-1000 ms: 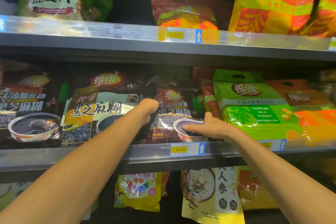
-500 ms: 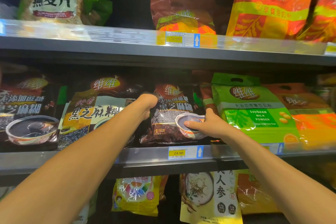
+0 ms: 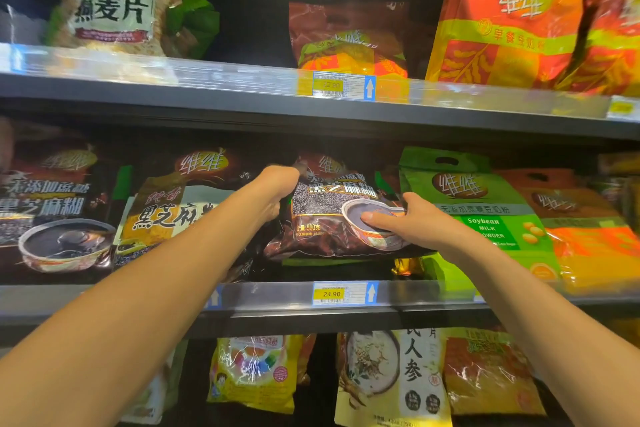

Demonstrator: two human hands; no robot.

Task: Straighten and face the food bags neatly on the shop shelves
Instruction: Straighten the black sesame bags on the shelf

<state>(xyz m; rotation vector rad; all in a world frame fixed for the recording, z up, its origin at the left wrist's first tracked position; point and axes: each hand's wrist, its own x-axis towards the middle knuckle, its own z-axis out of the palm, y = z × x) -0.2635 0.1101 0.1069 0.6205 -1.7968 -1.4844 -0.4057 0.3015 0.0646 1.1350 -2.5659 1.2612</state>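
Observation:
A dark brown black-sesame bag (image 3: 322, 218) with a printed bowl sits mid-way along the middle shelf (image 3: 277, 298), lifted slightly off it and facing me. My left hand (image 3: 277, 189) grips its upper left edge. My right hand (image 3: 412, 222) holds its right side, thumb pressed on the printed bowl. A tan-and-white sesame bag (image 3: 173, 211) stands to its left. A green soybean milk powder bag (image 3: 485, 215) stands to its right, partly behind my right hand.
On the middle shelf a large dark sesame bag (image 3: 52, 204) stands far left and orange bags (image 3: 588, 229) far right. The upper shelf (image 3: 207, 94) carries an oat bag (image 3: 114, 14), a brown bag (image 3: 346, 38) and red-orange bags (image 3: 519, 17). Yellow bags (image 3: 256, 371) fill the lower shelf.
Both hands have raised the dark sesame bag and pulled it forward, turning its front more squarely towards me. My view has moved closer to the shelf.

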